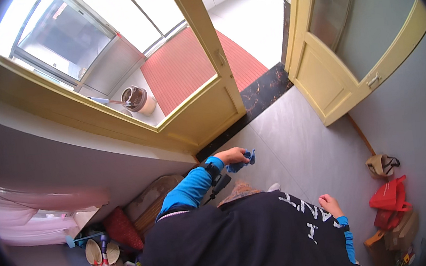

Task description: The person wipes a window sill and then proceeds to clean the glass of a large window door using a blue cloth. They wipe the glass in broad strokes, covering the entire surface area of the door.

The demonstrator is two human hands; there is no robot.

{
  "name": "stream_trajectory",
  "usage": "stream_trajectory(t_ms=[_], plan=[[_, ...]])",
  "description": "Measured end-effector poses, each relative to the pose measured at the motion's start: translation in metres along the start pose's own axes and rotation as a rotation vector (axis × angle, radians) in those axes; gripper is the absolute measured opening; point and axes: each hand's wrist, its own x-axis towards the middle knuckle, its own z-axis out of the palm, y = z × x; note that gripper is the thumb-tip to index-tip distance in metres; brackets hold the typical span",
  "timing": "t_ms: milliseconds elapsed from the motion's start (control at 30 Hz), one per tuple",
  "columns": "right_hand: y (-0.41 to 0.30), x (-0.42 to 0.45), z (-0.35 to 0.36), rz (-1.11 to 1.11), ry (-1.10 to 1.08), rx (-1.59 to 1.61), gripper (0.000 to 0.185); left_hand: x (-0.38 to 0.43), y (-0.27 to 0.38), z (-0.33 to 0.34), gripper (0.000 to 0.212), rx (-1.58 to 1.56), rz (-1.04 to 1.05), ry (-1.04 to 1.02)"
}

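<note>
My left hand point(234, 155) reaches forward with its fingers closed around a crumpled blue cloth point(236, 167). Part of the cloth sticks out past the fingertips, above the grey tiled floor point(279, 137). Ahead of that hand stands a yellow wooden door leaf point(204, 128) with a large glass pane and a small handle. My right hand point(330, 205) hangs low at my side, fingers curled, with nothing visible in it. Both forearms wear blue sleeves with dark bands at the wrists. A dark top bearing white lettering covers my body.
A second yellow door leaf point(332, 85) is swung inward on the right. Between them runs a black marbled threshold point(266, 88); beyond lies a red ribbed mat point(181, 68). A brown-and-cream bucket point(141, 101) shows through the glass. Red bags point(389, 202) stand right, hand fans point(94, 251) lower left.
</note>
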Motion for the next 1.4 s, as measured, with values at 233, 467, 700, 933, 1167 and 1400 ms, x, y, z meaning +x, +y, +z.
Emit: stream_trajectory(t_ms=[233,467,700,933,1167,1400], plan=[[-0.064,0.017,0.003,-0.058,-0.05,-0.162,0.037,-0.054,-0.025,-0.021,0.039,-0.134,0.114,0.112],[-0.163,0.032,0.042,-0.195,-0.304,-0.398,0.042,-0.132,-0.113,-0.048,0.03,-0.423,0.165,0.203],[-0.242,0.039,0.083,-0.278,-0.346,-0.464,0.041,-0.22,-0.163,-0.09,0.036,-0.486,0.312,0.44],[-0.278,0.059,0.123,-0.375,-0.428,-0.557,0.041,-0.285,-0.145,-0.128,0.029,-0.455,0.438,0.573],[-0.3,0.102,0.147,-0.45,-0.641,-0.745,0.053,-0.339,-0.092,-0.17,0.025,-0.151,0.737,0.94],[-0.331,0.172,0.132,-0.474,-0.624,-0.703,0.057,-0.404,-0.04,-0.261,0.024,0.986,0.704,1.845]])
